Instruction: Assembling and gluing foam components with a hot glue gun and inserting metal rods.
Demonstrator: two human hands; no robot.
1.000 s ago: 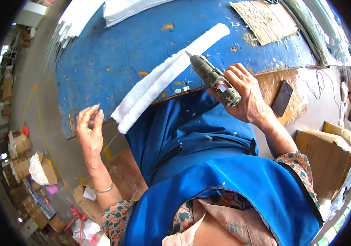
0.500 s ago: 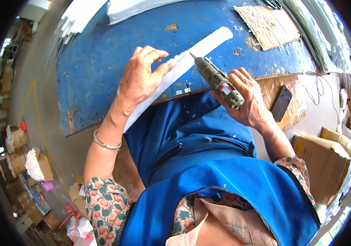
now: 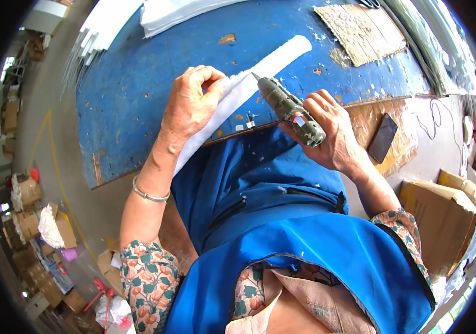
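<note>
Left hand [image 3: 193, 106] grips foam strip [image 3: 260, 72] at table edge [image 3: 260, 127] | right hand [image 3: 332, 133] holds glue gun [image 3: 290, 108]

Long white foam strip [image 3: 260, 75] lies diagonally on the table; dark green glue gun [image 3: 290, 110] tilted, nozzle touching it.

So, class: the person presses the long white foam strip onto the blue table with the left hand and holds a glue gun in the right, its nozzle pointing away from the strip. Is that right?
Not quite. The head view shows the glue gun in the right hand with its nozzle pointing at the white foam strip, not away. The left hand does press the strip onto the blue table.
</note>
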